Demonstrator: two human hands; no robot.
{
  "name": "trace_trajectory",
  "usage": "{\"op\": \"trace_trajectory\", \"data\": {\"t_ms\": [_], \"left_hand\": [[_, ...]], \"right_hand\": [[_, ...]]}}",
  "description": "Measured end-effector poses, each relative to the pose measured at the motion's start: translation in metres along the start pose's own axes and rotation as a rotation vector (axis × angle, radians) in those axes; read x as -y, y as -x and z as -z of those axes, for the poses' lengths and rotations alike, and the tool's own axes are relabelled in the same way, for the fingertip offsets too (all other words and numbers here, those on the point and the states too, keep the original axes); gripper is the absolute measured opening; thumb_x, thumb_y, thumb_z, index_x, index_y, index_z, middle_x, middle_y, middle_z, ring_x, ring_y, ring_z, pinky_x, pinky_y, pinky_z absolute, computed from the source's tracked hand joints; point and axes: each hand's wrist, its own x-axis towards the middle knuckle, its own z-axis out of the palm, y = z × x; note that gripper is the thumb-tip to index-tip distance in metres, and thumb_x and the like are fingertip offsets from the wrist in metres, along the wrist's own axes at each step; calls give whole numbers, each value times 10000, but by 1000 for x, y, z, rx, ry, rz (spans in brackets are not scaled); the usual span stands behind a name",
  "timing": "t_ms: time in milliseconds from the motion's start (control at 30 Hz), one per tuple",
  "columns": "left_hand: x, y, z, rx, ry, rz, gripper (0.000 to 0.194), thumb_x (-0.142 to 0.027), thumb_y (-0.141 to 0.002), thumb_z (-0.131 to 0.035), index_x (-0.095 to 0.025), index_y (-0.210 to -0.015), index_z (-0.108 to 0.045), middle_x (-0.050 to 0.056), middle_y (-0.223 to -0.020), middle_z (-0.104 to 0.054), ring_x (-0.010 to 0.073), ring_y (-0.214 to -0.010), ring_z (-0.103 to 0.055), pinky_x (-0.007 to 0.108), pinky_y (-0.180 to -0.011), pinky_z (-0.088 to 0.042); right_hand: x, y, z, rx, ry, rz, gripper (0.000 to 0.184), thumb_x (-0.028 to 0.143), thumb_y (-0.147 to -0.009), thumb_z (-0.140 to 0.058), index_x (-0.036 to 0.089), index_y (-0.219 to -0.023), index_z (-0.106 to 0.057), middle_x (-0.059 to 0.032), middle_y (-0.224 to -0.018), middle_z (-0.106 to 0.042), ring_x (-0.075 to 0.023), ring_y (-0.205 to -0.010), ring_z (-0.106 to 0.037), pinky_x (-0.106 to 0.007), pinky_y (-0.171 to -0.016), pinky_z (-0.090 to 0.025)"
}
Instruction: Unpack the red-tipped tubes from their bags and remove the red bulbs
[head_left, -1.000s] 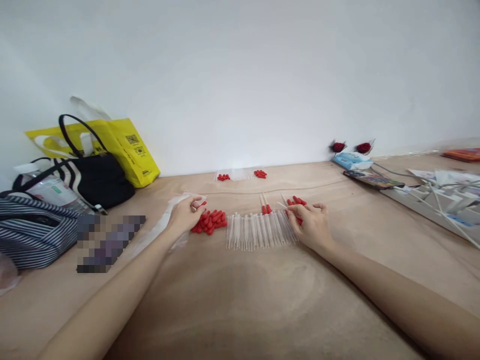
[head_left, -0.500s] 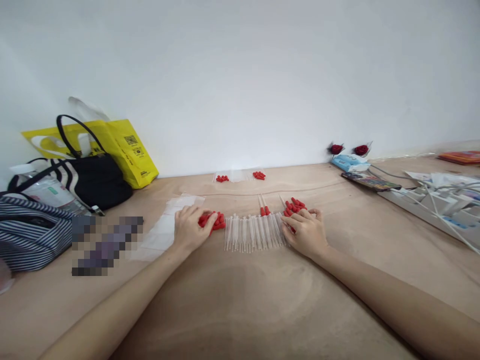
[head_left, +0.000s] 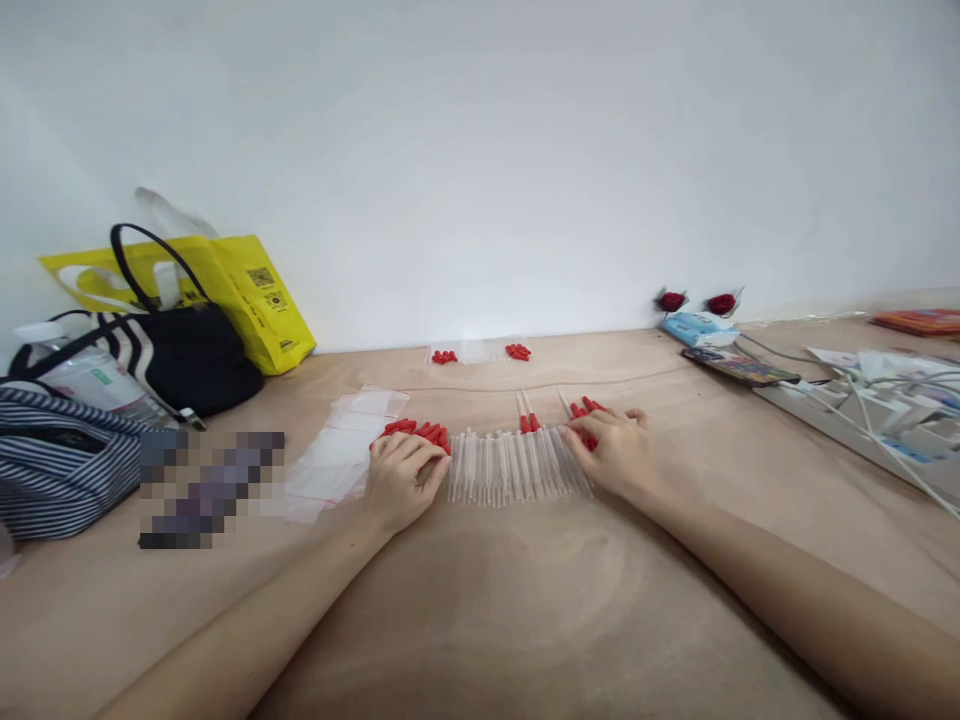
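A row of several clear plastic tubes lies side by side on the brown table. My left hand rests at the row's left end, fingers curled and pressed against the tubes, just in front of a pile of red caps. At the right end my right hand lies with fingers bent against the tubes, partly covering another heap of red caps. Two tubes with red caps lie just behind the row. Whether either hand holds anything is hidden.
Clear plastic bags lie left of my left hand. A black handbag, a yellow bag and a striped bag stand at the far left. Small bags with red caps lie by the wall. Cables and papers fill the right.
My left hand has slid from the red cap pile toward me and right, onto the left end of the tube row. My right hand shifted slightly along the right end.
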Motion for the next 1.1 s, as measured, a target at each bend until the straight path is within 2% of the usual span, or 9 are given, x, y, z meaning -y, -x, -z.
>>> {"op": "trace_trajectory", "data": {"t_ms": [67, 133, 167, 300, 500, 700, 867, 1033, 1100], "left_hand": [[-1, -1, 0, 11, 3, 4, 149, -274, -770, -524, -219, -665, -614, 1, -683, -637, 169, -719, -520, 339, -715, -326], [-1, -1, 0, 17, 2, 8, 148, -272, -770, -521, -220, -668, -615, 2, -685, -637, 170, -720, -519, 343, -719, -326], [-2, -1, 0, 20, 2, 8, 146, -270, -769, -521, -220, -669, -615, 3, -687, -636, 171, -722, -518, 346, -721, -327], [-2, -1, 1, 24, 5, 3, 139, -261, -766, -520, -222, -670, -614, 3, -690, -636, 173, -724, -516, 355, -730, -328], [0, 0, -1, 37, 31, 5, 141, -263, -768, -518, -222, -675, -616, 4, -687, -630, 173, -729, -518, 358, -735, -331], [1, 0, -2, 47, 45, -13, 129, -260, -771, -517, -219, -692, -611, 5, -698, -624, 177, -743, -516, 358, -753, -346], [1, 2, -3, 37, 108, -18, 201, -245, -780, -492, -185, -958, -564, 47, -858, -625, 189, -820, -526, 337, -761, -388], [-8, 1, -4, -5, 127, -28, 227, -257, -785, -484, -173, -988, -543, 62, -910, -617, 202, -864, -530, 358, -803, -390], [-15, -1, -5, -16, 130, -49, 221, -271, -787, -489, -179, -975, -558, 62, -903, -619, 204, -877, -532, 363, -817, -388]], "right_hand": [[-9, -22, -4, 126, 56, -157, 256, 371, -779, -444, 227, -771, -655, -45, -763, -656, -208, -793, -535, -398, -776, -237], [-17, -46, -9, 348, 96, -334, 254, 373, -761, -445, 229, -790, -653, -64, -839, -653, -233, -865, -532, -421, -788, -253], [-21, -57, -12, 385, 106, -379, 250, 374, -744, -463, 217, -781, -654, -81, -841, -652, -246, -868, -537, -438, -790, -262], [-26, -88, -30, 481, 128, -468, 219, 374, -642, -587, 184, -730, -652, -110, -834, -647, -285, -872, -549, -511, -825, -256], [-20, -98, -50, 559, 96, -551, 187, 305, -602, -633, 152, -710, -640, -129, -780, -640, -306, -874, -559, -534, -830, -271], [-13, -101, -41, 497, -72, -561, 155, 258, -692, -566, 119, -634, -602, -173, -738, -629, -320, -842, -570, -481, -780, -335], [-11, -99, -18, 305, -342, -497, 244, 283, -838, -362, 124, -888, -540, -118, -814, -630, -182, -763, -584, -278, -652, -415], [-3, -59, 3, 160, -587, -480, 380, 317, -816, -407, 158, -1143, -297, -10, -758, -589, -125, -601, -583, -244, -561, -448], [5, -35, 7, 91, -976, -469, 386, 354, -761, -498, 201, -1069, -324, 42, -672, -546, -122, -546, -581, -244, -530, -453]]}}
